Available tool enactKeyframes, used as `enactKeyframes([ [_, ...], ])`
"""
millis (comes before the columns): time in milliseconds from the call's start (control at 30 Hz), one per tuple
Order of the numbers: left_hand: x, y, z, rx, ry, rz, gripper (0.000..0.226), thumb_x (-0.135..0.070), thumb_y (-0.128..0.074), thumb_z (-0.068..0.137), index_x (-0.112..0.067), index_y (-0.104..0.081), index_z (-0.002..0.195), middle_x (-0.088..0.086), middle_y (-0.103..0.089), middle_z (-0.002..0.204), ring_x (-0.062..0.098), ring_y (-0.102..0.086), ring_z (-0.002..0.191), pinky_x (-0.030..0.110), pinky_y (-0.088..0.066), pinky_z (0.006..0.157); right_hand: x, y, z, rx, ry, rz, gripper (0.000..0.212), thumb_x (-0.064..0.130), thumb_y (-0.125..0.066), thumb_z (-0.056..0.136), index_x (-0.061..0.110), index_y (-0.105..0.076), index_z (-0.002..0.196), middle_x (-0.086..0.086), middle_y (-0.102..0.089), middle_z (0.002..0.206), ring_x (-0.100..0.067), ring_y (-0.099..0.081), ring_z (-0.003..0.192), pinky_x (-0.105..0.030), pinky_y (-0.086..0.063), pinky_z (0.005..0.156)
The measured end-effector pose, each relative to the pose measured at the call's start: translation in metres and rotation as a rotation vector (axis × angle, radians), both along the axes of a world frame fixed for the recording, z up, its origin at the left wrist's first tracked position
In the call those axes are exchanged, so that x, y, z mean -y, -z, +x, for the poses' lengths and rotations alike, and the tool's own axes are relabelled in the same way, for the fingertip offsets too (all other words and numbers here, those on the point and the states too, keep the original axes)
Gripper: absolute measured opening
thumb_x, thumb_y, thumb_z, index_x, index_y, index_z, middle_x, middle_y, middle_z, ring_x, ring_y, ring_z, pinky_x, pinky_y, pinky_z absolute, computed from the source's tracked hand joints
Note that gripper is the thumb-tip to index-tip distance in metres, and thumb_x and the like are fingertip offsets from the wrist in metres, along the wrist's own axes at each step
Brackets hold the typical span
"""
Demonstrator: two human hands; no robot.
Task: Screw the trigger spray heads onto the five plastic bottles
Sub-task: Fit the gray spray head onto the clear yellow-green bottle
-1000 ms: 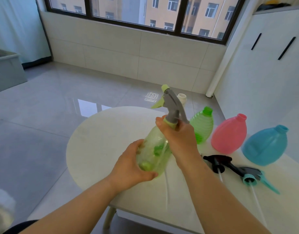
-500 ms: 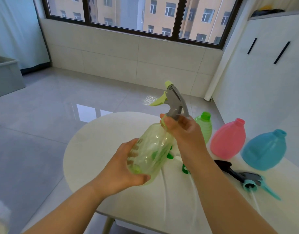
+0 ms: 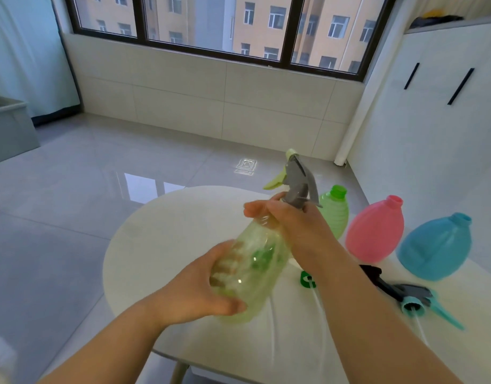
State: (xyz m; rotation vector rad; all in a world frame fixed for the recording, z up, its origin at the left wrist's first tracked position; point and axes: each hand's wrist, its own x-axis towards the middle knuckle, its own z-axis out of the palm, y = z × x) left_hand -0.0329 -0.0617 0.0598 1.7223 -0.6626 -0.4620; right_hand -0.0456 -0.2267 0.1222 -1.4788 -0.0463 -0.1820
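- Above the near table [image 3: 161, 245], the left hand [image 3: 200, 289] wraps the pale bottle [image 3: 255, 261], now lower and more tilted than before.
- Right hand [image 3: 291, 223] fingers pinch the collar under the grey spray head [image 3: 298, 184].
- Far right stand three open bottles: green [image 3: 335, 214], pink [image 3: 374, 231], blue [image 3: 435, 248].
- Loose heads lie near right: one black [image 3: 377, 278], one teal [image 3: 421, 300]; the forearm hides part of a green one [image 3: 306, 279].

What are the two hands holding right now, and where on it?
The left hand grips the pale green bottle around its body; the right hand grips its neck, under the grey spray head.
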Motion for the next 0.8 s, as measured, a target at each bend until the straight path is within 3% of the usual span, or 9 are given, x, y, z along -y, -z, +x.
enactKeyframes([
  [67, 0.006, 0.002, -0.001, 0.125, -0.182, 0.013, 0.071, -0.023, -0.073, 0.044, -0.049, -0.041, 0.101, -0.014, -0.057, 0.104, -0.012, -0.054, 0.089, 0.000, -0.042, 0.068, -0.009, 0.009, 0.007, -0.021, 0.259, 0.024, 0.012, 0.013, -0.059, 0.073, 0.015, -0.065, 0.063, 0.005, -0.071, 0.066, -0.004, -0.065, 0.068, -0.021, -0.047, 0.072],
  [133, 0.006, 0.002, 0.000, 0.128, -0.200, 0.023, 0.070, -0.024, -0.073, 0.044, -0.051, -0.040, 0.099, -0.015, -0.056, 0.104, -0.007, -0.055, 0.090, -0.001, -0.041, 0.065, -0.016, 0.011, 0.010, -0.030, 0.379, 0.104, 0.011, 0.012, -0.058, 0.078, 0.014, -0.063, 0.068, 0.006, -0.069, 0.067, -0.002, -0.064, 0.060, -0.018, -0.048, 0.065],
  [233, -0.006, -0.001, 0.005, -0.051, 0.052, 0.027, 0.073, -0.029, -0.074, 0.042, -0.042, -0.047, 0.109, -0.007, -0.062, 0.109, 0.007, -0.061, 0.098, 0.010, -0.048, 0.076, -0.009, 0.003, 0.007, -0.038, 0.098, 0.073, 0.009, 0.019, -0.059, 0.080, 0.019, -0.061, 0.071, 0.010, -0.073, 0.071, -0.005, -0.067, 0.070, -0.022, -0.049, 0.068],
  [333, -0.014, -0.007, 0.005, -0.155, 0.263, -0.035, 0.072, -0.029, -0.073, 0.045, -0.028, -0.051, 0.114, -0.003, -0.066, 0.109, 0.009, -0.062, 0.103, 0.019, -0.050, 0.081, -0.002, -0.007, 0.001, -0.055, -0.213, 0.081, 0.012, 0.017, -0.054, 0.075, 0.018, -0.052, 0.063, 0.005, -0.074, 0.072, -0.012, -0.069, 0.074, -0.028, -0.052, 0.072],
  [467, -0.004, -0.003, 0.003, -0.047, 0.046, -0.017, 0.067, -0.021, -0.074, 0.048, -0.037, -0.048, 0.108, -0.007, -0.063, 0.105, -0.002, -0.061, 0.093, 0.011, -0.049, 0.072, -0.007, -0.005, 0.004, -0.032, -0.012, 0.029, 0.032, 0.013, -0.057, 0.076, 0.025, -0.059, 0.046, 0.006, -0.074, 0.066, -0.004, -0.066, 0.070, -0.027, -0.046, 0.069],
  [567, -0.001, -0.001, 0.001, 0.023, -0.054, -0.039, 0.066, -0.025, -0.073, 0.047, -0.042, -0.045, 0.105, -0.011, -0.061, 0.105, -0.006, -0.058, 0.091, 0.006, -0.047, 0.070, -0.013, -0.003, 0.007, -0.013, 0.184, -0.016, 0.016, 0.022, -0.063, 0.059, 0.027, -0.062, 0.043, 0.003, -0.071, 0.072, -0.005, -0.059, 0.066, -0.028, -0.042, 0.073],
  [667, -0.001, 0.001, 0.002, 0.041, -0.073, -0.048, 0.067, -0.036, -0.069, 0.041, -0.044, -0.045, 0.104, -0.013, -0.060, 0.105, -0.006, -0.058, 0.091, 0.005, -0.047, 0.069, -0.014, 0.001, 0.009, -0.017, 0.302, 0.011, 0.019, 0.018, -0.061, 0.061, 0.027, -0.065, 0.044, 0.000, -0.074, 0.073, -0.011, -0.061, 0.075, -0.035, -0.044, 0.082],
  [800, -0.004, 0.004, 0.004, -0.001, -0.002, -0.046, 0.068, -0.035, -0.072, 0.043, -0.045, -0.045, 0.105, -0.012, -0.060, 0.107, -0.005, -0.059, 0.093, 0.007, -0.047, 0.070, -0.011, 0.001, 0.008, -0.071, 0.249, 0.002, 0.010, 0.024, -0.067, 0.056, 0.022, -0.064, 0.047, 0.004, -0.072, 0.067, -0.010, -0.065, 0.075, -0.032, -0.048, 0.081],
])
